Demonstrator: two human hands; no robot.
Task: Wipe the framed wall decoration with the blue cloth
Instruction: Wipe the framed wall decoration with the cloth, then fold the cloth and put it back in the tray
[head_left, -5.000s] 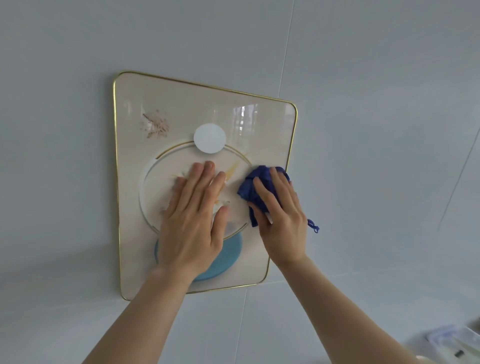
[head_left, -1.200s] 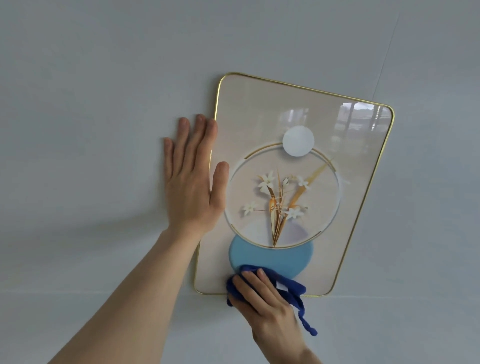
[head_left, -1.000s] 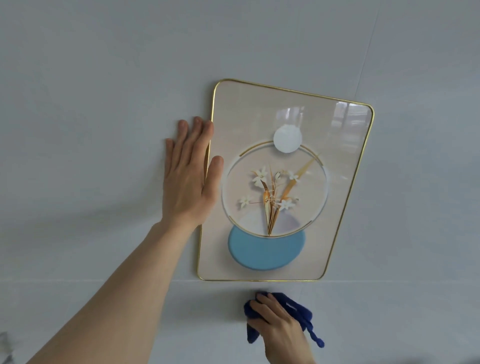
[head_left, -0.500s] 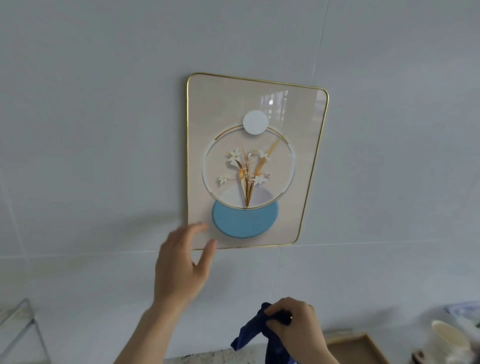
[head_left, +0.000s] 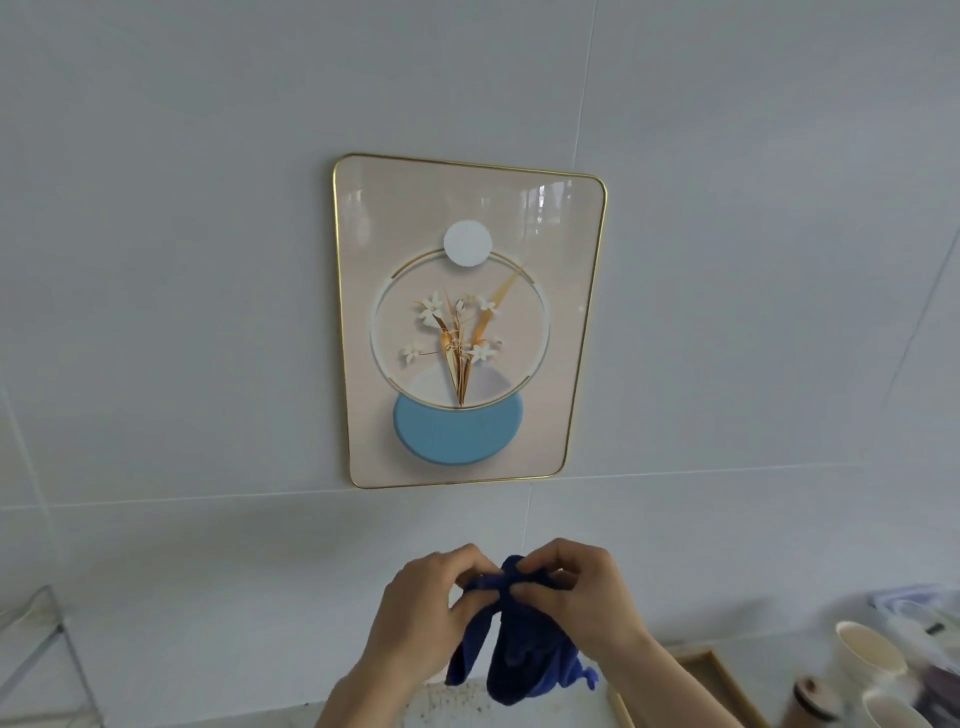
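Observation:
The framed wall decoration (head_left: 363, 218) hangs on the pale wall, a beige panel with a thin gold rim, a white disc, white flowers in a ring and a light blue oval. Nothing touches it. Well below it, both hands hold the dark blue cloth (head_left: 519, 660) between them. My left hand (head_left: 421, 618) pinches its top left edge. My right hand (head_left: 582, 597) pinches the top right. The rest of the cloth hangs down in a bunch.
A wire rack (head_left: 41, 654) stands at the lower left. At the lower right are a wooden tray (head_left: 727, 675), cream cups (head_left: 867, 649), a small lidded jar (head_left: 810, 696) and a clear container (head_left: 914, 603). A speckled counter (head_left: 457, 701) runs along the bottom.
My left hand left the frame's side and came down to the cloth. My right hand lowered the cloth from the frame's bottom edge. Both hands now grip it, and the view has pulled back.

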